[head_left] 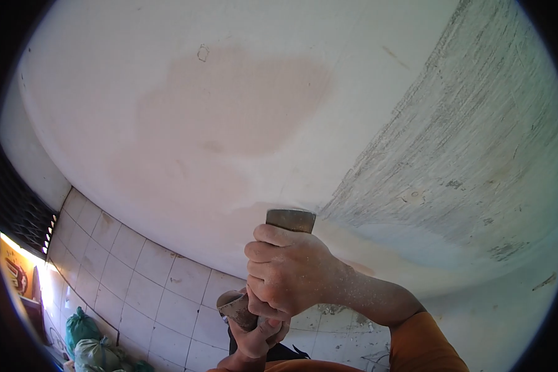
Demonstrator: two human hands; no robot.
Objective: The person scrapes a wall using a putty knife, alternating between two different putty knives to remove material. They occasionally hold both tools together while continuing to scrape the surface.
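A scraper with a wide flat metal blade [291, 220] has its edge against the pale wall [366, 74]. Wrapped round the scraper just below the blade is my right hand [294, 270], its knuckles dusty. Lower down, my left hand [257, 338] closes round the bottom part of the tool, whose rounded brown end [237, 309] sticks out at the left. Right of the blade the wall shows a rough grey scraped area [459, 136]. A smooth pinkish damp-looking patch [229, 99] lies on the wall above and left of the blade.
Below the wall is a floor of white square tiles [139, 273], with flakes near my forearm. Tied green and pale bags [82, 328] sit at the lower left. A dark metal grille [22, 214] and an orange panel [17, 270] are at the left edge.
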